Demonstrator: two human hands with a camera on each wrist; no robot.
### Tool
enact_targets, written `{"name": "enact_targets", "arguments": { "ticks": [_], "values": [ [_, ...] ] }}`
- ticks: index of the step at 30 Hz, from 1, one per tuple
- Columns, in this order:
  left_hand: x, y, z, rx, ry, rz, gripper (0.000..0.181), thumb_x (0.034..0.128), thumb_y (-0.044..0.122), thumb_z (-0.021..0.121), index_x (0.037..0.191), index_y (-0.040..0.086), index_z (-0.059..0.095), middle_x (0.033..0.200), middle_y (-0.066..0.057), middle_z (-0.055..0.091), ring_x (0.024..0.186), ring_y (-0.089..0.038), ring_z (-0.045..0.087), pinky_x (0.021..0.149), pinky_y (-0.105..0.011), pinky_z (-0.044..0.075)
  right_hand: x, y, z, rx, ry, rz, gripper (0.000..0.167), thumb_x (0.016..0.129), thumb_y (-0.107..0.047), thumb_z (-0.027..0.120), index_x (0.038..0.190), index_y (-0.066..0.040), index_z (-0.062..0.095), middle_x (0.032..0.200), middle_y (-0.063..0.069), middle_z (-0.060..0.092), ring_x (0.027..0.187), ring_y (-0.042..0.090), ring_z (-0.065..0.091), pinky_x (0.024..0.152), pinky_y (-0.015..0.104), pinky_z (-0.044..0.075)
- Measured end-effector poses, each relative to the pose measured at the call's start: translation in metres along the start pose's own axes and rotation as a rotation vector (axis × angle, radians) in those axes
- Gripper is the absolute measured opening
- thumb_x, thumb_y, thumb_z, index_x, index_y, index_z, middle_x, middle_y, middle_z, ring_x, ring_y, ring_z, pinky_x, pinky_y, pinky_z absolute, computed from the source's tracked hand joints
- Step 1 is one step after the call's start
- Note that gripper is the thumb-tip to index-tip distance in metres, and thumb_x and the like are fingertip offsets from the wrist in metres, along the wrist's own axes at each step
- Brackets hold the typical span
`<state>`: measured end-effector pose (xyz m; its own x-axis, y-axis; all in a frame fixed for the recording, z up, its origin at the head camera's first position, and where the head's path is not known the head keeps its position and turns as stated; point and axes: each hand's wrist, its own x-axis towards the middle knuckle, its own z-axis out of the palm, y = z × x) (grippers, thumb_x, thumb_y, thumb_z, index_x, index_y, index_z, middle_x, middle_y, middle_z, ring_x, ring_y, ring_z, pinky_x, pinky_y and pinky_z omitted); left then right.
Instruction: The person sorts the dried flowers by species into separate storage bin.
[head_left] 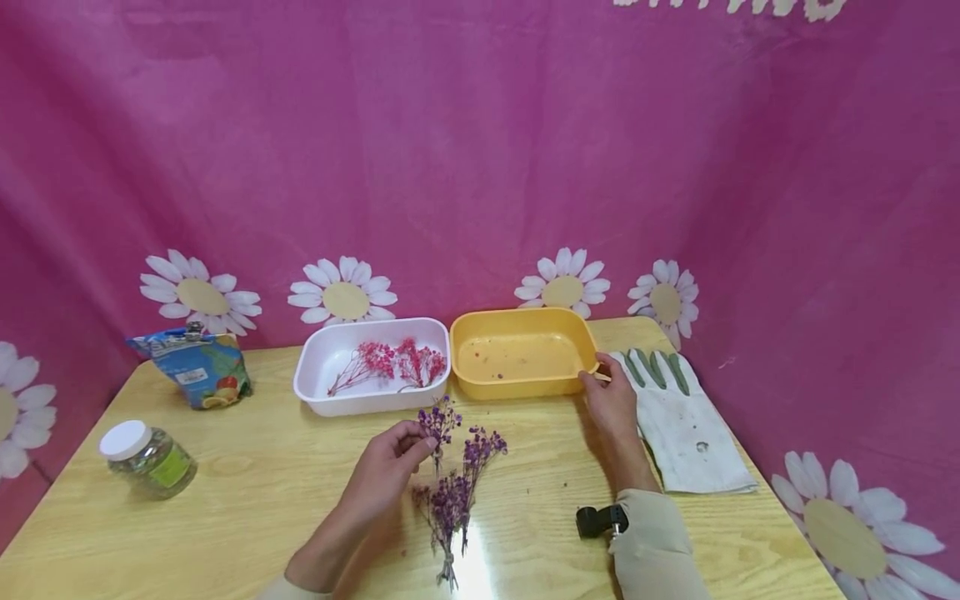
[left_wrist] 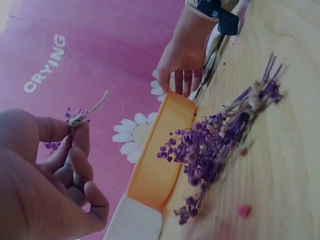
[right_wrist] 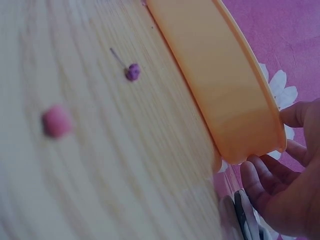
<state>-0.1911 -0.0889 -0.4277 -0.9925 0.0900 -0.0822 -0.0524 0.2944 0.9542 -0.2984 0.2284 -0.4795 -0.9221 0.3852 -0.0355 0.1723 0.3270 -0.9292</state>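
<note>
My left hand [head_left: 382, 471] pinches a small sprig of purple dried flowers [head_left: 440, 421] between thumb and fingertips, above the table. In the left wrist view, twine [left_wrist: 77, 120] is wound round its stem. Just beside that hand, a bunch of purple dried flowers [head_left: 450, 500], tied at the stems, lies on the table. My right hand [head_left: 611, 404] grips the right end of a yellow plastic tub [head_left: 517, 388], fingers at its rim and outer wall. A few loose bits lie inside the tub. To its left, a white tub [head_left: 360, 406] holds pink dried flowers [head_left: 375, 360].
A white glove with green fingers [head_left: 690, 446] lies to the right of my right hand. On the left are a lidded jar [head_left: 153, 462] and a blue pouch [head_left: 198, 367]. A pink bit [right_wrist: 57, 121] and a purple flower bud [right_wrist: 132, 72] lie on the wooden table.
</note>
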Motion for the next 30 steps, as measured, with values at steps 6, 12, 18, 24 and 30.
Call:
{"name": "enact_targets", "arguments": {
  "ticks": [6,12,18,24,30],
  "values": [
    [0.012,0.0,0.009,-0.029,0.046,0.028,0.015,0.0906,0.019,0.065,0.099,0.007,0.064,0.09,-0.008,0.065,0.08,-0.019,0.056,0.07,-0.025,0.045,-0.001,0.001,0.002,0.001,-0.006,0.001,0.049,0.097,-0.023,0.054,0.143,-0.014,0.041,0.138,0.014,0.048,0.115,0.029,0.053,0.094,0.036,0.047],
    [0.026,0.0,0.019,0.009,0.078,0.065,0.014,0.0878,0.018,0.067,0.099,0.01,0.066,0.092,-0.004,0.067,0.083,-0.015,0.057,0.077,-0.03,0.045,-0.003,-0.001,0.003,0.002,-0.006,0.009,0.049,0.096,-0.023,0.055,0.142,-0.015,0.042,0.138,0.014,0.049,0.117,0.029,0.054,0.097,0.039,0.048],
    [0.041,0.001,0.026,0.021,0.093,0.07,0.018,0.0878,0.021,0.067,0.103,0.012,0.065,0.095,-0.004,0.066,0.081,-0.013,0.054,0.072,-0.028,0.043,-0.004,-0.001,0.002,-0.012,-0.003,-0.006,0.049,0.096,-0.023,0.056,0.142,-0.013,0.042,0.136,0.015,0.049,0.117,0.03,0.055,0.094,0.038,0.048],
    [0.061,0.002,0.027,0.052,0.093,0.124,0.037,0.0885,0.018,0.066,0.124,0.009,0.062,0.095,-0.008,0.067,0.076,-0.011,0.055,0.067,-0.027,0.045,-0.003,-0.001,0.001,-0.044,-0.003,-0.024,0.049,0.096,-0.024,0.055,0.142,-0.013,0.042,0.137,0.014,0.05,0.115,0.027,0.055,0.091,0.035,0.047],
    [0.084,0.011,0.029,0.154,0.129,0.165,0.027,0.0869,0.019,0.067,0.112,0.01,0.068,0.091,-0.007,0.068,0.075,-0.013,0.057,0.069,-0.027,0.046,-0.003,-0.001,-0.002,-0.083,0.004,-0.047,0.051,0.096,-0.026,0.056,0.143,-0.012,0.042,0.138,0.015,0.051,0.112,0.027,0.056,0.088,0.034,0.048]
  ]
}}
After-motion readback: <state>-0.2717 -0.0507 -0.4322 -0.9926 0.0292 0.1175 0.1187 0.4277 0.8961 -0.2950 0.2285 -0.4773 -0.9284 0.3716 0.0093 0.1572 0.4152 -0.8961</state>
